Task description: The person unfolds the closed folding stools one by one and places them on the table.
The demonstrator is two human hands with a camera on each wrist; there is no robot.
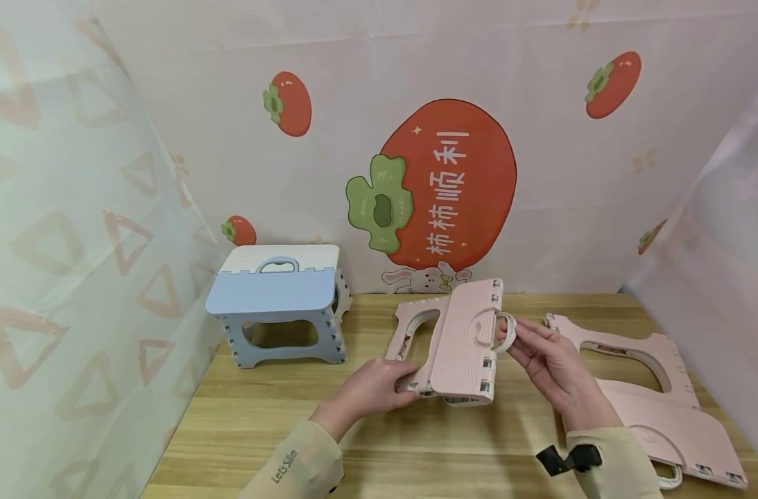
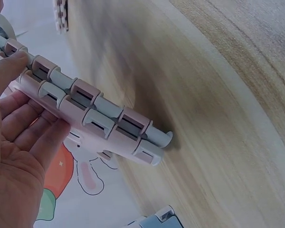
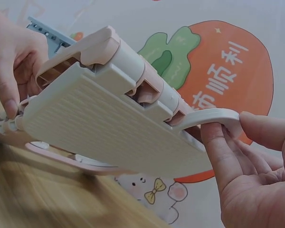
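A pink and white folding stool (image 1: pixel 462 346), partly folded, is held tilted above the wooden table. My left hand (image 1: pixel 372 388) grips the near edge of its leg panel; in the left wrist view the thumb lies over the hinged edge (image 2: pixel 92 102) and the fingers are beneath it. On the other side, my right hand (image 1: pixel 556 367) pinches the white carrying handle (image 3: pixel 211 115) between thumb and fingers. The right wrist view shows the white underside of the seat half (image 3: pixel 104 123), with the handle standing out from its edge.
To the left, a blue and white folding stool (image 1: pixel 272 294) stands unfolded on the table (image 1: pixel 279 423). A second pink folding stool (image 1: pixel 659 423) lies flattened at the right, partly behind my right forearm. Printed wall sheets (image 1: pixel 560 173) border the table's back and sides.
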